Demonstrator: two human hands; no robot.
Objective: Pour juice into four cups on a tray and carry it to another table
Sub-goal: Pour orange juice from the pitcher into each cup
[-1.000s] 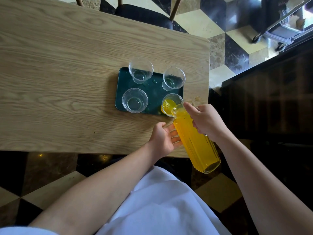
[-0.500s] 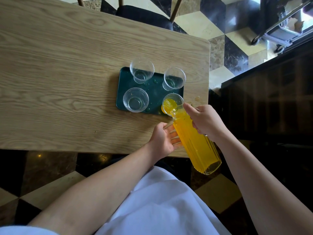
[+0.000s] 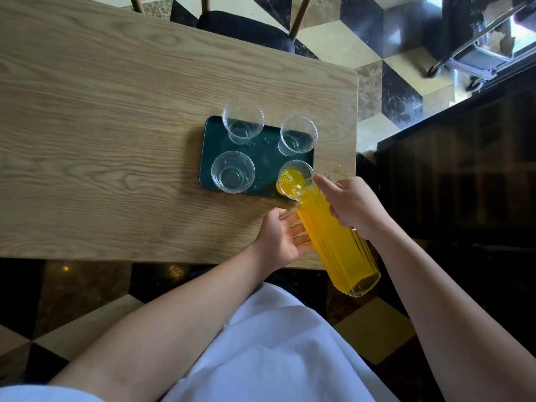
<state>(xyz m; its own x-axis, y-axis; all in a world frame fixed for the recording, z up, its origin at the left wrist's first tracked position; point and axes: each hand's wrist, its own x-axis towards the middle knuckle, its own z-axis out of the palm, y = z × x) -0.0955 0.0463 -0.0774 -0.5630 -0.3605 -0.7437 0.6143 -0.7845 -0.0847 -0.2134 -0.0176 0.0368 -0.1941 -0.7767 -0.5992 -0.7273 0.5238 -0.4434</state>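
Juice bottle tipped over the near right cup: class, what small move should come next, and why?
Probably keep the juice bottle tipped a little longer: the near right cup holds only a little juice, and the other three cups look empty. The right hand grips it; the left hand supports.

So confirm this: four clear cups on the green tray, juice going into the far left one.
Wrong cup. The head view shows the bottle pouring juice into the near right cup; the far left cup is empty. Four clear cups on the green tray is right.
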